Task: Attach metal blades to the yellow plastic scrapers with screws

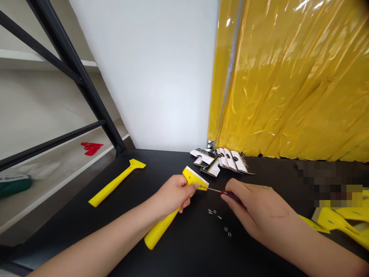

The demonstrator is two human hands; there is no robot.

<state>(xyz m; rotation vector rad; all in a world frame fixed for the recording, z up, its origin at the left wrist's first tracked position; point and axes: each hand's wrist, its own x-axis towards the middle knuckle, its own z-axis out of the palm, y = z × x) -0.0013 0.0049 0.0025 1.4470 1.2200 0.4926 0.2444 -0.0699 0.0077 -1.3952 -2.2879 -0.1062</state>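
Observation:
My left hand point(178, 192) is wrapped round a yellow scraper point(163, 229) just below its wide head, the thumb lying on the head. A white strip runs along the head's far edge. In my right hand point(256, 204) is a screwdriver point(225, 192) with a dark red handle. Its thin shaft points left, and the tip meets the scraper head beside my left thumb. Small screws point(210, 211) and nuts point(227, 232) lie loose on the black table point(196, 257) between my forearms. Another yellow scraper point(115, 182) rests to the left, away from both hands.
Printed cardboard sleeves point(227, 159) lie at the table's back edge. Several yellow scraper parts point(343, 219) are piled at the right. A white panel point(161, 77) and yellow plastic sheeting point(288, 84) stand behind. The left side has a black-framed shelf point(86, 96) holding a red item point(91, 148).

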